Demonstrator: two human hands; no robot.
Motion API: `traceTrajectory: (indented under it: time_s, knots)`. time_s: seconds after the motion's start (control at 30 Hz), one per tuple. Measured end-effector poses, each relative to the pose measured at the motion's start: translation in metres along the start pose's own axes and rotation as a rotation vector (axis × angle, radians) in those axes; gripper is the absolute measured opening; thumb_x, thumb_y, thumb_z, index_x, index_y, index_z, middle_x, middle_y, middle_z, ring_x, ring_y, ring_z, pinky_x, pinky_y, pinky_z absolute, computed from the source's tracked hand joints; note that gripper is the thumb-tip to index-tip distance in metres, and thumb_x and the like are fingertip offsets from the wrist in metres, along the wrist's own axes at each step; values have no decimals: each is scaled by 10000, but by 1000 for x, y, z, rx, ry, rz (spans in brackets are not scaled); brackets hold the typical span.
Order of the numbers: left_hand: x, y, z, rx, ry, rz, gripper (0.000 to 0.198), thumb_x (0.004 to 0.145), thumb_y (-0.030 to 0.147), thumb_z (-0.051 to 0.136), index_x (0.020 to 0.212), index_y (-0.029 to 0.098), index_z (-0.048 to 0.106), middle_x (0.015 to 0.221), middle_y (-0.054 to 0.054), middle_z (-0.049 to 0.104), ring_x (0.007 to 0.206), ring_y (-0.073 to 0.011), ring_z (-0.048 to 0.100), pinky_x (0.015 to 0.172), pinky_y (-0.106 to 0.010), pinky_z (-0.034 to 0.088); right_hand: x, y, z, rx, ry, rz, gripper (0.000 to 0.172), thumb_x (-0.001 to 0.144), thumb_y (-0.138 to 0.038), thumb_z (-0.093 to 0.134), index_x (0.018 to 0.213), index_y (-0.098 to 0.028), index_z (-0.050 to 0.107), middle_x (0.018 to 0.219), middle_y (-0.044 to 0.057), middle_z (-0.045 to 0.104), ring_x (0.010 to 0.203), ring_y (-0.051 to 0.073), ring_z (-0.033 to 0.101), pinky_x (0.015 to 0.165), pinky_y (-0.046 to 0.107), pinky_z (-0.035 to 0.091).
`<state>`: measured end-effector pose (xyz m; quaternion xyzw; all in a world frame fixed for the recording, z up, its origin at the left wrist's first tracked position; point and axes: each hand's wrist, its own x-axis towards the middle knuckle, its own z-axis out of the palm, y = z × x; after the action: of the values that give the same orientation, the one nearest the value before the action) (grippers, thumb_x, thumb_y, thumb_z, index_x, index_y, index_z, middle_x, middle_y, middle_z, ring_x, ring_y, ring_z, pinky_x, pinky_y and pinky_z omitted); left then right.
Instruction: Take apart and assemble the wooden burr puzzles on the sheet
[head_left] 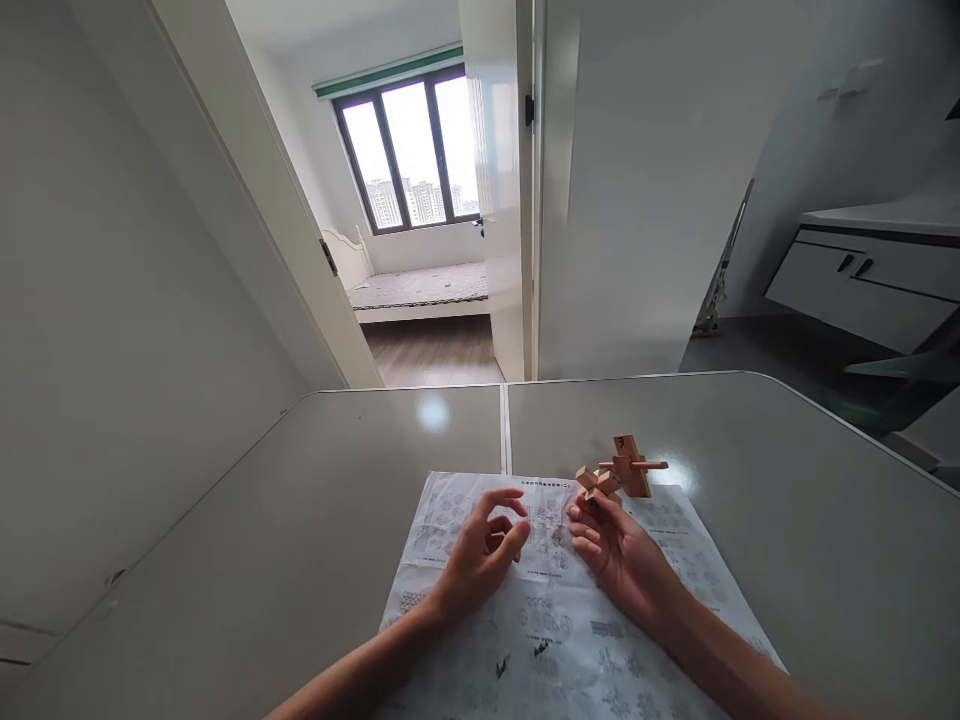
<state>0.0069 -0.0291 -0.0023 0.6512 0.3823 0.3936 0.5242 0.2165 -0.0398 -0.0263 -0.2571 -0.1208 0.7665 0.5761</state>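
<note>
My right hand (611, 545) grips a small wooden interlocking puzzle (596, 482) by its lower end, with the crossed blocks showing above the fingers. Just behind it, at the sheet's far edge, stands another wooden puzzle (634, 466) made of flat pieces with a thin rod through them. My left hand (491, 545) is over the printed paper sheet (540, 600), its fingers curled but apart and nothing between them. A gap separates it from the right hand. Part of the held puzzle is hidden by my right fingers.
The grey table (300, 540) has a rounded far edge and a pale seam (505, 430) down its middle. Beyond it, an open door (502, 200) leads to a room with a bed (420, 285) and a window (409, 150). Cabinets (870, 275) are at right.
</note>
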Motion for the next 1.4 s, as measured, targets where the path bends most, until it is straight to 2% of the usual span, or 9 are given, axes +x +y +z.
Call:
traceTrajectory:
  time_s: [0.2, 0.47, 0.67, 0.87, 1.03, 1.17, 1.4]
  knots:
    - [0, -1, -1, 16, 1, -5, 362, 991, 467, 599, 1253, 222, 546, 1154, -63, 570, 663, -63, 518, 573, -213, 435, 1, -3, -4, 97, 10, -15, 138, 951, -318, 692, 876, -208, 654, 766, -4, 595, 557, 89, 477, 495, 173, 513]
    - [0, 2, -1, 57, -20, -45, 333, 1005, 467, 563, 1195, 193, 553, 893, -4, 558, 644, -90, 492, 575, -228, 406, 3, 1, -8, 146, 50, -50, 221, 973, -340, 687, 882, -140, 674, 713, 0, 576, 497, 71, 462, 414, 157, 477]
    - [0, 1, -1, 58, -21, -52, 312, 1007, 444, 558, 1194, 194, 555, 941, -20, 580, 651, -90, 499, 589, -234, 415, 1, -1, -5, 164, 60, -32, 250, 947, -390, 719, 886, -153, 667, 707, -4, 566, 508, 80, 488, 407, 153, 482]
    - [0, 1, -1, 67, -16, -44, 291, 1004, 422, 556, 1181, 191, 560, 935, -15, 574, 652, -91, 502, 587, -227, 419, -4, 2, 2, 78, 44, 16, 284, 875, -419, 811, 860, -191, 642, 659, -58, 508, 448, 46, 389, 323, 103, 363]
    - [1, 3, -1, 86, -28, -49, 254, 999, 397, 558, 1134, 182, 576, 895, -6, 575, 639, -90, 501, 583, -223, 411, -11, 8, 8, -79, -80, 96, 310, 883, -450, 794, 883, -174, 652, 669, -53, 516, 450, 35, 349, 358, 117, 381]
    - [0, 2, -1, 121, -31, -70, 244, 1004, 383, 544, 1117, 173, 593, 704, 46, 517, 601, -100, 480, 578, -223, 397, -16, 10, 11, -236, -211, 148, 298, 895, -434, 778, 871, -175, 633, 665, -52, 532, 452, 43, 358, 386, 151, 408]
    - [-1, -2, -2, 123, -58, -51, 191, 994, 329, 539, 1062, 174, 627, 767, 12, 585, 608, -103, 499, 588, -231, 409, -19, 14, 14, -381, -299, 122, 305, 879, -424, 801, 861, -183, 613, 664, -44, 572, 481, 71, 414, 428, 196, 448]
